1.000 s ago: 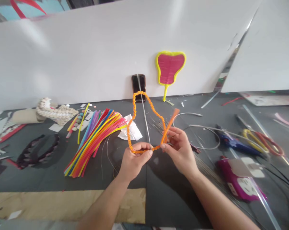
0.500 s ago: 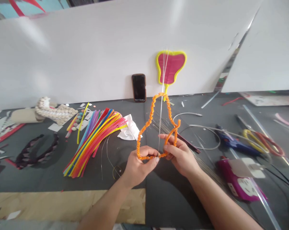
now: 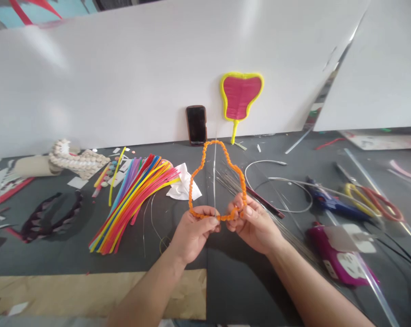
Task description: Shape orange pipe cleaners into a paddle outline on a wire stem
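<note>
Between my two hands stands an orange frame (image 3: 244, 181), a bell-shaped loop wrapped in twisted fuzzy pipe cleaner. My left hand (image 3: 198, 231) pinches its bottom edge left of the middle. A thin straight silvery wire (image 3: 214, 177) rises from those fingers through the loop to just above its top. My right hand (image 3: 253, 222) is closed on the bottom right corner, where a short curl of orange pipe cleaner shows at the fingers. Part of the lower edge is hidden by my fingertips.
A bundle of coloured pipe cleaners (image 3: 133, 200) lies left on the dark table. A phone (image 3: 196, 125) and a pink fan with yellow edging (image 3: 242, 96) lean on the white board. To the right are a glue gun (image 3: 334, 200), scissors (image 3: 384, 202), and a purple power socket (image 3: 341, 254).
The frame has shifted slightly left and down. The loose orange end, which stuck up beside my right hand, is now down at the bottom edge in my right fingers.
</note>
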Motion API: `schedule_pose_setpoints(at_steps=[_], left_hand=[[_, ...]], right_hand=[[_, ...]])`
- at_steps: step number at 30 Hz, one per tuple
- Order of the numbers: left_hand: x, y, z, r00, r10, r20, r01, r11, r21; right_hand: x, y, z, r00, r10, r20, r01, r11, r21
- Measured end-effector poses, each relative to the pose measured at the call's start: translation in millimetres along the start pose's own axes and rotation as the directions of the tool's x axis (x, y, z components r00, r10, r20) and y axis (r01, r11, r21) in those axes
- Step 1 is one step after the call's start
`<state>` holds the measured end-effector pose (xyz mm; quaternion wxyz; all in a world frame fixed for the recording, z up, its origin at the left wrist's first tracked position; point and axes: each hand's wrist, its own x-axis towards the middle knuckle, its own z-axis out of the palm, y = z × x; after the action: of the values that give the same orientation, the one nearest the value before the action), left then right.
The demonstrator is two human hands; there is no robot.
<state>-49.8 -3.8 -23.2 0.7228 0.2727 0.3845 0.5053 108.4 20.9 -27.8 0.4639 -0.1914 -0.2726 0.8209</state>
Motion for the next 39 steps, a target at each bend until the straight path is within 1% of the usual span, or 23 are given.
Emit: schedule_pose_setpoints(at_steps=[2,4,6,8,12,14,15,16,18,20,21,23,25,27,29,31,34,35,37,39], left_hand=[[0.1,2.5,0.5,0.999,-0.003,0.032,0.005,0.997,-0.075],[0.1,5.6,0.4,0.999,0.01,0.04,-0.005,0.993,-0.12],[0.2,8.9,-0.3,0.999,0.04,0.011,-0.038,0.988,-0.15],[0.7,11.5,-1.6,0.996,0.081,-0.047,-0.087,0.983,-0.16],[2.4,12.7,-5.1,0.98,0.144,-0.136,-0.158,0.982,-0.104],[3.3,11.8,-6.2,0.976,0.154,-0.154,-0.167,0.983,-0.077],[3.7,11.3,-6.4,0.975,0.154,-0.158,-0.167,0.983,-0.072],[4.1,10.9,-6.4,0.975,0.152,-0.162,-0.166,0.984,-0.07],[4.8,10.3,-5.6,0.972,0.15,-0.18,-0.166,0.983,-0.075],[5.5,9.8,-4.2,0.966,0.156,-0.205,-0.177,0.981,-0.085],[6.0,9.5,-3.6,0.963,0.161,-0.218,-0.184,0.979,-0.09],[7.1,8.3,-2.8,0.957,0.169,-0.238,-0.194,0.977,-0.088],[8.0,6.6,-3.1,0.946,0.184,-0.266,-0.203,0.978,-0.044],[7.8,5.0,-4.2,0.929,0.222,-0.295,-0.212,0.975,0.069],[5.8,4.5,-5.1,0.915,0.27,-0.298,-0.203,0.95,0.237],[2.2,5.4,-4.5,0.918,0.294,-0.267,-0.165,0.894,0.417],[-3.3,7.9,-1.1,0.928,0.33,-0.173,-0.148,0.752,0.642],[-4.7,8.4,0.1,0.928,0.348,-0.131,-0.164,0.701,0.694],[-6.1,8.3,2.1,0.926,0.375,-0.051,-0.208,0.617,0.759],[-6.4,7.0,3.1,0.926,0.376,-0.003,-0.233,0.58,0.78]], right_hand=[[0.0,1.5,-1.5,0.999,0.004,0.039,-0.004,1.0,0.014],[0.1,3.1,-1.9,0.999,0.018,0.032,-0.019,1.0,0.023],[0.2,3.7,-1.3,1.0,0.02,-0.003,-0.02,1.0,0.016],[0.2,3.3,-0.4,0.999,0.001,-0.04,-0.001,1.0,-0.011],[-0.7,2.5,0.3,0.992,-0.085,-0.093,0.072,0.988,-0.134],[-1.2,3.3,0.3,0.975,-0.179,-0.133,0.141,0.957,-0.255],[-1.5,3.7,0.5,0.96,-0.241,-0.144,0.18,0.923,-0.341],[-1.7,4.2,0.8,0.94,-0.31,-0.142,0.22,0.87,-0.441],[-2.0,4.8,1.3,0.894,-0.438,-0.098,0.283,0.719,-0.635],[-2.2,5.5,1.1,0.857,-0.514,-0.032,0.315,0.572,-0.758],[-2.3,6.0,0.5,0.847,-0.531,-0.002,0.324,0.52,-0.79],[-2.6,7.5,-1.6,0.843,-0.535,0.054,0.34,0.452,-0.825],[-3.1,8.7,-4.0,0.841,-0.533,0.091,0.352,0.412,-0.84],[-3.9,8.3,-5.7,0.83,-0.548,0.1,0.354,0.381,-0.854],[-4.7,5.8,-6.0,0.817,-0.568,0.098,0.331,0.322,-0.887],[-5.3,1.8,-5.2,0.803,-0.582,0.13,0.309,0.219,-0.926],[-5.2,-3.8,-4.4,0.771,-0.595,0.226,0.33,0.071,-0.941],[-4.8,-4.9,-4.8,0.758,-0.599,0.259,0.346,0.031,-0.938],[-3.5,-5.5,-6.8,0.714,-0.635,0.293,0.349,-0.04,-0.936],[-2.0,-4.7,-9.4,0.655,-0.702,0.279,0.316,-0.08,-0.945]])
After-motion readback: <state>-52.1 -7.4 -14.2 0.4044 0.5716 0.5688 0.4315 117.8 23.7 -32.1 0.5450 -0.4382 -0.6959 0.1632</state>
